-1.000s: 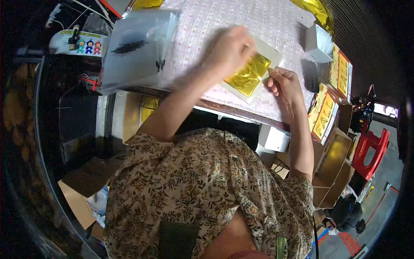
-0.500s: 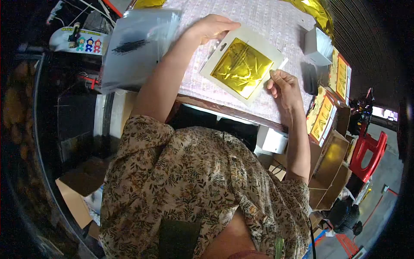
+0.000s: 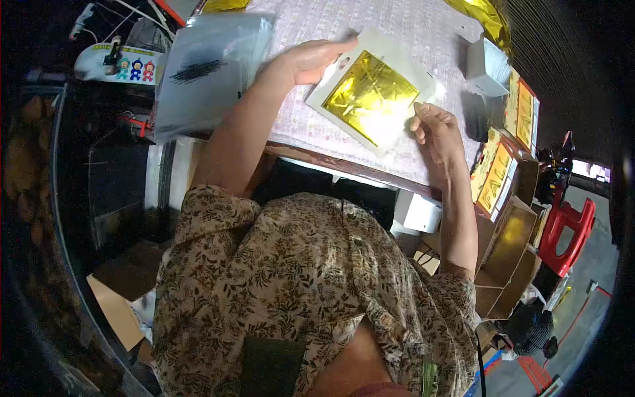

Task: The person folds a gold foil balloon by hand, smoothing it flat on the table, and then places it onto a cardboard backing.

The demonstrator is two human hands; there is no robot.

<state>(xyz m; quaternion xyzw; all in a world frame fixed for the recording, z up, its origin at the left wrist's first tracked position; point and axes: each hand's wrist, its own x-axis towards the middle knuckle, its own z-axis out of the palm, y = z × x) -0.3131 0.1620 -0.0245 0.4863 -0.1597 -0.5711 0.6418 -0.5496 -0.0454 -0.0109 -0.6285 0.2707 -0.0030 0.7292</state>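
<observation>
A flat packet (image 3: 374,99) lies tilted over the table, with a square of shiny gold foil inside a pale see-through sleeve that has a hang hole near its left edge. My left hand (image 3: 312,61) holds the sleeve's upper left edge, thumb stretched along it and fingers partly underneath. At the right corner of the foil, my right hand (image 3: 436,129) pinches the packet between thumb and bent fingers. Strong glare whitens the packet's lower right part. Left of my left arm lies a stack of clear plastic sleeves (image 3: 218,73) with dark marks across it.
The table (image 3: 311,126) has a pale patterned cover. On its right side stand a white box of cards (image 3: 488,66) and a dark oblong object (image 3: 473,116). Gold foil (image 3: 481,14) lies at the back. Cardboard boxes (image 3: 497,182) and a red stool (image 3: 567,235) are to the right.
My left hand has shifted slightly left and down along the packet's edge. The packet has tilted, and its glare has grown at the lower right. My right hand stays nearly in place.
</observation>
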